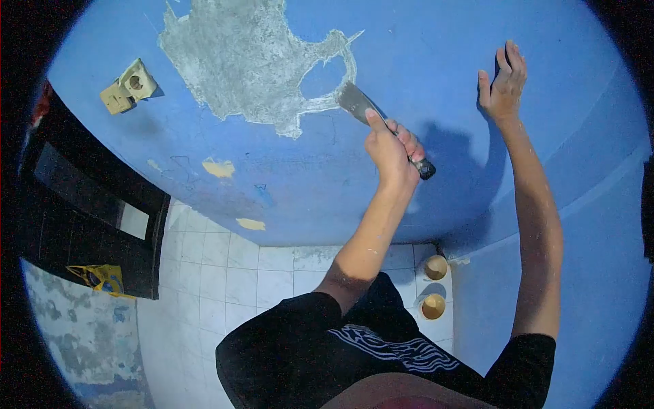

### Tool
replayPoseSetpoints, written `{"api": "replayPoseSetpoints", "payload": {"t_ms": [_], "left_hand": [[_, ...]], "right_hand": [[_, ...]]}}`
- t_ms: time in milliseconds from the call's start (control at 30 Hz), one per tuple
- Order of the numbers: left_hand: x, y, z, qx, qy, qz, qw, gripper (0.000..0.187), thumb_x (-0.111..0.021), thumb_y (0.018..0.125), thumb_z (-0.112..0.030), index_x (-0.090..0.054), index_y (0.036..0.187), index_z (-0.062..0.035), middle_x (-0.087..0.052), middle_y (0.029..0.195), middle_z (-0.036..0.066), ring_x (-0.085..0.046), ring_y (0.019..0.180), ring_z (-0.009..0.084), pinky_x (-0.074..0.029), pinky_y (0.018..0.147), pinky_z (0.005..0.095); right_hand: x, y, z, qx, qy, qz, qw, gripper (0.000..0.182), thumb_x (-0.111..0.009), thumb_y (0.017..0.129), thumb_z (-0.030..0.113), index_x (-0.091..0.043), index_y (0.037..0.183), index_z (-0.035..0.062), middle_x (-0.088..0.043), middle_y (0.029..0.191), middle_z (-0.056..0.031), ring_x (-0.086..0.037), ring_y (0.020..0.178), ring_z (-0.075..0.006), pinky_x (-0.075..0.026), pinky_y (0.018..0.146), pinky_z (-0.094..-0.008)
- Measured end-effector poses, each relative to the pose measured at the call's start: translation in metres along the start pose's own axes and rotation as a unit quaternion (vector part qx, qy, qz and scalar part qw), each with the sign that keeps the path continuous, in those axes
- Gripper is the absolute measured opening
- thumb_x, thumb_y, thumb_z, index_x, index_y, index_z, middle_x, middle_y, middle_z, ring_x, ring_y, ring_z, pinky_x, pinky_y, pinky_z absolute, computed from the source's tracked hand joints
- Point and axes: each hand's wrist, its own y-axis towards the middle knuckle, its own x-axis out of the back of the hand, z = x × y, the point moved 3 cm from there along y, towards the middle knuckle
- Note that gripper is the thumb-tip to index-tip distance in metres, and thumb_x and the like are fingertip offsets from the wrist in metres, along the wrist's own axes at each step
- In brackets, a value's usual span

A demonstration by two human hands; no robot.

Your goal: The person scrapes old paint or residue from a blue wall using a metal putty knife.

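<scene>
My left hand [394, 150] is wrapped round the black handle of a scraper [355, 103], thumb along its top. The blade's tip meets the wall at the lower right edge of a rough grey patch [235, 61], beside a small blue area ringed by grey. To the right, my right hand [505, 88] rests against the blue wall [436, 68] with fingers stretched out and holds nothing. Pale dust marks both forearms.
A beige socket [135, 82] hangs from the wall at the upper left. Two round containers [436, 267] [432, 307] stand on the white tiled floor [218, 273] near the corner. At the left are a dark door frame [158, 245] and a yellow bag [105, 278].
</scene>
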Motion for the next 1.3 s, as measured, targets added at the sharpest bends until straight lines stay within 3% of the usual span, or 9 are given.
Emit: {"api": "replayPoseSetpoints", "payload": {"t_ms": [200, 267, 300, 567, 867, 1067, 1100, 1133, 1300], "left_hand": [[0.015, 0.001, -0.015, 0.032, 0.088, 0.003, 0.996, 0.051, -0.038, 0.101, -0.058, -0.038, 0.075, -0.0134, -0.026, 0.055, -0.003, -0.023, 0.042, 0.0116, -0.021, 0.038, 0.0294], [0.016, -0.001, -0.015, 0.016, 0.088, 0.011, 0.996, 0.053, -0.038, 0.100, -0.059, -0.037, 0.074, -0.0134, -0.026, 0.055, -0.003, -0.023, 0.042, 0.0116, -0.021, 0.037, 0.0288], [0.016, 0.001, -0.014, 0.028, 0.083, 0.003, 0.996, 0.053, -0.038, 0.100, -0.060, -0.036, 0.074, -0.0135, -0.026, 0.055, -0.003, -0.023, 0.042, 0.0116, -0.021, 0.037, 0.0287], [0.024, 0.008, -0.001, 0.015, 0.118, -0.024, 0.993, 0.055, -0.039, 0.098, -0.062, -0.035, 0.073, -0.0138, -0.026, 0.055, -0.002, -0.024, 0.041, 0.0116, -0.021, 0.035, 0.0282], [0.018, 0.008, -0.014, 0.008, 0.147, -0.038, 0.988, 0.053, -0.040, 0.101, -0.057, -0.035, 0.071, -0.0128, -0.029, 0.053, -0.001, -0.026, 0.039, 0.0102, -0.022, 0.033, 0.0273], [0.034, 0.003, 0.000, 0.011, 0.153, -0.069, 0.986, 0.052, -0.041, 0.100, -0.057, -0.036, 0.073, -0.0137, -0.027, 0.054, -0.003, -0.024, 0.039, 0.0102, -0.023, 0.034, 0.0273], [0.030, 0.003, -0.004, 0.014, 0.158, -0.070, 0.985, 0.052, -0.041, 0.100, -0.057, -0.036, 0.073, -0.0137, -0.027, 0.054, -0.003, -0.024, 0.039, 0.0102, -0.023, 0.034, 0.0273], [0.022, 0.003, -0.010, -0.005, 0.133, -0.060, 0.989, 0.051, -0.042, 0.100, -0.057, -0.036, 0.074, -0.0135, -0.027, 0.054, -0.003, -0.025, 0.039, 0.0105, -0.023, 0.034, 0.0273], [0.037, 0.005, 0.002, -0.017, 0.123, -0.070, 0.990, 0.050, -0.041, 0.100, -0.056, -0.038, 0.075, -0.0127, -0.029, 0.053, -0.002, -0.028, 0.039, 0.0114, -0.025, 0.034, 0.0278]], "right_hand": [[0.079, -0.185, 0.079, -0.021, -0.176, 0.151, 0.973, 0.022, -0.064, 0.093, 0.015, -0.064, 0.113, 0.0067, -0.061, 0.120, -0.0166, -0.057, 0.114, -0.0359, -0.039, 0.101, -0.0562], [0.121, -0.388, 0.145, -0.293, -0.097, 0.383, 0.871, 0.025, -0.067, 0.090, 0.018, -0.062, 0.111, 0.0043, -0.060, 0.118, -0.0215, -0.056, 0.113, -0.0399, -0.042, 0.099, -0.0518], [0.170, -0.422, 0.206, -0.485, 0.113, 0.248, 0.831, 0.036, -0.070, 0.087, 0.027, -0.062, 0.115, 0.0049, -0.060, 0.122, -0.0218, -0.054, 0.119, -0.0390, -0.040, 0.102, -0.0509], [0.120, -0.508, 0.157, -0.423, 0.189, 0.425, 0.778, 0.039, -0.069, 0.087, 0.029, -0.062, 0.117, 0.0057, -0.060, 0.123, -0.0219, -0.054, 0.120, -0.0387, -0.039, 0.103, -0.0512], [0.129, -0.393, 0.144, -0.318, 0.239, 0.634, 0.663, 0.043, -0.069, 0.086, 0.033, -0.062, 0.119, 0.0067, -0.060, 0.124, -0.0219, -0.054, 0.121, -0.0382, -0.038, 0.104, -0.0517], [0.225, -0.118, 0.156, -0.246, 0.246, 0.755, 0.555, 0.045, -0.069, 0.086, 0.035, -0.063, 0.121, 0.0073, -0.060, 0.125, -0.0220, -0.053, 0.122, -0.0379, -0.037, 0.106, -0.0520], [0.249, -0.230, 0.151, -0.251, 0.248, 0.755, 0.553, 0.045, -0.069, 0.086, 0.035, -0.063, 0.121, 0.0073, -0.060, 0.125, -0.0220, -0.053, 0.122, -0.0379, -0.037, 0.106, -0.0520], [0.230, -0.314, 0.146, -0.282, 0.476, 0.704, 0.445, 0.034, -0.067, 0.086, 0.008, -0.062, 0.119, 0.0049, -0.067, 0.115, -0.0085, -0.066, 0.099, -0.0248, -0.050, 0.091, -0.0377], [0.188, -0.020, 0.139, -0.492, 0.568, 0.238, 0.616, 0.032, -0.060, 0.095, 0.029, -0.061, 0.107, -0.0009, -0.066, 0.082, -0.0099, -0.063, 0.071, -0.0167, -0.052, 0.067, -0.0351]]}}
